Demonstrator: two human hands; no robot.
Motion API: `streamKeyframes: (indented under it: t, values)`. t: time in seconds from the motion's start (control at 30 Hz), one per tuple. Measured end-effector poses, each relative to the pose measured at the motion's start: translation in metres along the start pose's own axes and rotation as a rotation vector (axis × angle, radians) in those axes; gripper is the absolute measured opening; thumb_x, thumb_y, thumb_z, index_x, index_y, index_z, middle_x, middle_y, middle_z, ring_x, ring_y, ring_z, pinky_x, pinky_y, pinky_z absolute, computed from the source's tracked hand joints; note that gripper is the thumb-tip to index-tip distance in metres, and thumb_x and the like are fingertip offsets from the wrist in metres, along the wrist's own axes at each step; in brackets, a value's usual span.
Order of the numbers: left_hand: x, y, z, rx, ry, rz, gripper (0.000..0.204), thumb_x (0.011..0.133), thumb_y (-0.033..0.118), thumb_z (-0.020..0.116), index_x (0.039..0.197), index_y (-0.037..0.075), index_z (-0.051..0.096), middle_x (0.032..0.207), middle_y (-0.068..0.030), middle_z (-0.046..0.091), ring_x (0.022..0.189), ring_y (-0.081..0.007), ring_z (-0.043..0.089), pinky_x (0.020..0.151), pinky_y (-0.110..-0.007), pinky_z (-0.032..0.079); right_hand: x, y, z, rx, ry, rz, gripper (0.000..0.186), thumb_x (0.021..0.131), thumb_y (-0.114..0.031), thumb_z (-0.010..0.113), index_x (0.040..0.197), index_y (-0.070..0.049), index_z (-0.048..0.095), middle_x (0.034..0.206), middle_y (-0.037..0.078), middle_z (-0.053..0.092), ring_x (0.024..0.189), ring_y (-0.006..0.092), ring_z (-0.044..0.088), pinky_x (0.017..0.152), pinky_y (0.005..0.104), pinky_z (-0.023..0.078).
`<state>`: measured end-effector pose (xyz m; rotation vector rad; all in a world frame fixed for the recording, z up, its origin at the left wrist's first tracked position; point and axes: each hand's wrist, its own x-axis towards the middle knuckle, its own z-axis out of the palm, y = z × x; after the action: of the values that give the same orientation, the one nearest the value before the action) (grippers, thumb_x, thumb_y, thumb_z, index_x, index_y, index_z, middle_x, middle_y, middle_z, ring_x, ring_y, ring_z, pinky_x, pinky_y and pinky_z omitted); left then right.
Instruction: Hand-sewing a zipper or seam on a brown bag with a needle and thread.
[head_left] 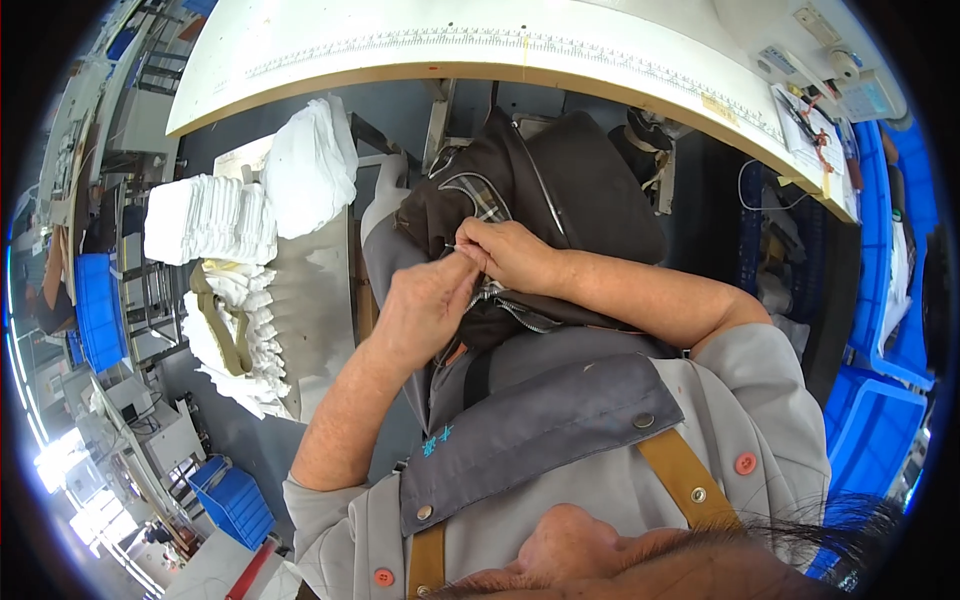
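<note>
A dark brown bag-like item [610, 190], of cloth or leather, lies across my lap. Metal zippers [540, 185] run along it, and a patch of plaid lining [487, 200] shows through an opening. My left hand [428, 305] and my right hand [510, 256] meet fingertip to fingertip above its near left part. Both are closed in a pinch. Whatever is between the fingers is too small or too hidden to name. Just below the fingertips, an open zipper [525, 315] curves over the dark material.
Ahead stands a white table [480, 35] with a ruler scale along its edge. On the left, a low stand [315, 310] bears stacked white cloth pieces [210, 220] and an olive strap [225, 325]. Blue bins [870, 420] line the right side. A grey apron [540, 440] covers my front.
</note>
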<state>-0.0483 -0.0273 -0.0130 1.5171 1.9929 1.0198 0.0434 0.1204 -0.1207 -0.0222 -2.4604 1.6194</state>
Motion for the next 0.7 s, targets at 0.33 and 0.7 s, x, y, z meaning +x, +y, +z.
streamKeyframes:
  t: [0.33, 0.7]
  values:
    - [0.015, 0.001, -0.017, -0.042, 0.028, -0.04, 0.011, 0.094, 0.002, 0.057, 0.104, 0.0, 0.062, 0.076, -0.0066, 0.059, 0.062, -0.0139, 0.054, 0.058, -0.027, 0.044, 0.006, -0.016, -0.026, 0.427, 0.209, 0.182, 0.012, 0.099, -0.014, 0.058, 0.101, -0.003, 0.054, 0.077, 0.006, 0.061, 0.069, 0.0157, 0.062, 0.062, 0.0304, 0.049]
    - [0.055, -0.005, -0.017, -0.963, 0.136, -0.356, 0.029, 0.096, 0.003, 0.048, 0.125, 0.001, 0.048, 0.091, 0.0025, 0.049, 0.071, -0.0035, 0.036, 0.063, -0.019, 0.032, -0.012, -0.063, -0.058, 0.219, -0.075, 0.031, 0.011, 0.089, -0.01, 0.07, 0.096, -0.002, 0.068, 0.086, 0.007, 0.068, 0.075, 0.0141, 0.065, 0.065, 0.0284, 0.05]
